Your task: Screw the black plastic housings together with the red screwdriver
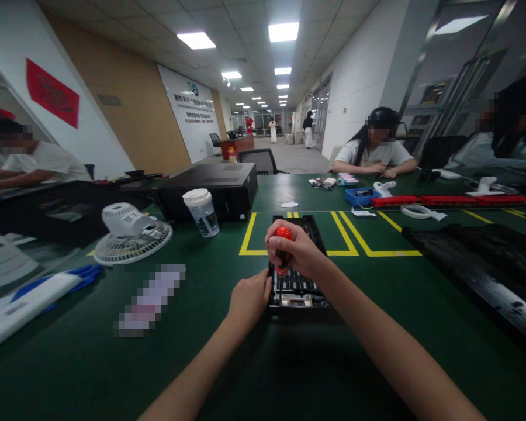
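My right hand point(298, 248) is wrapped round the red and black handle of a screwdriver point(283, 234). The tool stands upright, its shaft pointing down into a black plastic housing point(296, 283). That housing lies open-side up on the green table, with several cells and metal parts showing inside; its exact kind I cannot make out. My left hand point(251, 297) is closed on the left rim of the housing, with most of its fingertips hidden. The screwdriver's tip is too small to tell against the dark parts.
Left of my hands are a lidded plastic cup point(201, 213), a white fan part point(131, 237) and a big black case point(210, 187). On the right lie a large black panel point(477, 263), a tape roll point(421, 211) and a blue box point(362, 196). A person point(374, 146) sits opposite.
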Demonstrator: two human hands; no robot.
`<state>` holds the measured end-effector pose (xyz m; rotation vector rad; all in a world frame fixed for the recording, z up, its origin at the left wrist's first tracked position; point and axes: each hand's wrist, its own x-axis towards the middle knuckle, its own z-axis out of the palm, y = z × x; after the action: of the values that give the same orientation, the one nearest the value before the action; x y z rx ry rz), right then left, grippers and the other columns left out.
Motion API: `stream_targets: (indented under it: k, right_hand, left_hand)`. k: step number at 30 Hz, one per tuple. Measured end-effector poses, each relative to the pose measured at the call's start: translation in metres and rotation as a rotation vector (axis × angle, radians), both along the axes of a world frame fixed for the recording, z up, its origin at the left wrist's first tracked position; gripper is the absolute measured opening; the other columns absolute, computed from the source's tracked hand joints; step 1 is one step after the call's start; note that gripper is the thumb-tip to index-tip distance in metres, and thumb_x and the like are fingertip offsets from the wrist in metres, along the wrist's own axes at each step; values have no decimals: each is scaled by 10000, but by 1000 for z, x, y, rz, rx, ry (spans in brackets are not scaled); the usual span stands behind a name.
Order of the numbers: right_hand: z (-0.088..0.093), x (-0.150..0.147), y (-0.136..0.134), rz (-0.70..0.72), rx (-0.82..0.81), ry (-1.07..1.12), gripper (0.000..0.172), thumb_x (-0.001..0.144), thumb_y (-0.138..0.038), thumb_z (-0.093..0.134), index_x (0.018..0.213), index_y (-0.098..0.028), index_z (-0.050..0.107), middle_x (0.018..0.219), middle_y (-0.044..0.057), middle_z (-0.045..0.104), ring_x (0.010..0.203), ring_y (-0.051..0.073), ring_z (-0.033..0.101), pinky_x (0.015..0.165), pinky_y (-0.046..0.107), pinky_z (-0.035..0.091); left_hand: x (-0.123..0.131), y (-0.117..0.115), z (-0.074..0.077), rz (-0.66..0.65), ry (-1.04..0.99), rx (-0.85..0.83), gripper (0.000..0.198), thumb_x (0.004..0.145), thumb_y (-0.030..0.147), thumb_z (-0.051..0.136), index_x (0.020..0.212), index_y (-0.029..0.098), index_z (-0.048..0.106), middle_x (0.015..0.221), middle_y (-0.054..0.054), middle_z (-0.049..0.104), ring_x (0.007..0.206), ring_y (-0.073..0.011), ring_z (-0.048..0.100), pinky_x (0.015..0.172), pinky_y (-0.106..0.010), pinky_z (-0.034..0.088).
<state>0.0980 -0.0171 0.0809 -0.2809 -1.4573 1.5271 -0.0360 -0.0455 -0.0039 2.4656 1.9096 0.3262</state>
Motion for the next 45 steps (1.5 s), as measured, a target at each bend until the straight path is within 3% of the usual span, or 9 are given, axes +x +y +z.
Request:
stream_targets:
  k: [5, 9, 11, 19, 29, 45]
  right_hand:
    - [1, 0, 0, 64, 15, 21, 125, 779, -276, 518, 805, -154, 520, 584, -47, 459, 434, 48, 426, 406, 163, 324]
    - [2, 1, 2, 177, 6, 65, 349, 841, -334, 265, 828, -127, 547, 595, -12, 464, 451, 75, 439, 444, 208, 350]
    - [2, 2, 3, 193, -7, 71, 380, 838, -317, 223, 847, -122, 549, 606, -1, 471, 460, 84, 447, 462, 222, 360]
    - [2, 3, 2, 231, -30, 57, 271, 817, -272, 285, 916, -149, 505, 656, 9, 517, 482, 102, 483, 469, 232, 372]
    - [1, 4, 4, 218, -37, 54, 241, 809, -300, 324, 845, -147, 507, 679, 16, 515, 518, 104, 486, 511, 243, 397]
    - [3, 8, 6, 218, -56, 51, 220, 806, -306, 361, 841, -144, 505, 700, 20, 524, 552, 115, 498, 512, 240, 396]
  left_hand:
    - [0, 0, -1, 1, 0, 8, 298, 896, 326, 278, 1054, 220, 507, 918, -40, 658, 775, -171, 619, 637, -254, 393]
    - [0, 0, 0, 4, 4, -6, 303, 896, 326, 279, 1069, 219, 504, 920, -43, 658, 778, -171, 619, 639, -253, 393]
    - [0, 0, 0, 9, 6, -14, 303, 896, 326, 282, 1072, 215, 502, 919, -50, 657, 780, -168, 618, 644, -249, 392]
    - [0, 1, 0, -3, 11, 12, 288, 895, 313, 281, 1048, 222, 507, 866, -42, 659, 736, -162, 618, 614, -243, 377]
    - [0, -1, 2, -13, 9, 34, 295, 892, 304, 283, 1069, 225, 506, 882, -32, 661, 742, -166, 619, 611, -248, 381]
    - [5, -4, 11, 51, 24, -68, 314, 897, 316, 286, 1107, 227, 502, 947, -50, 651, 810, -159, 615, 680, -245, 403]
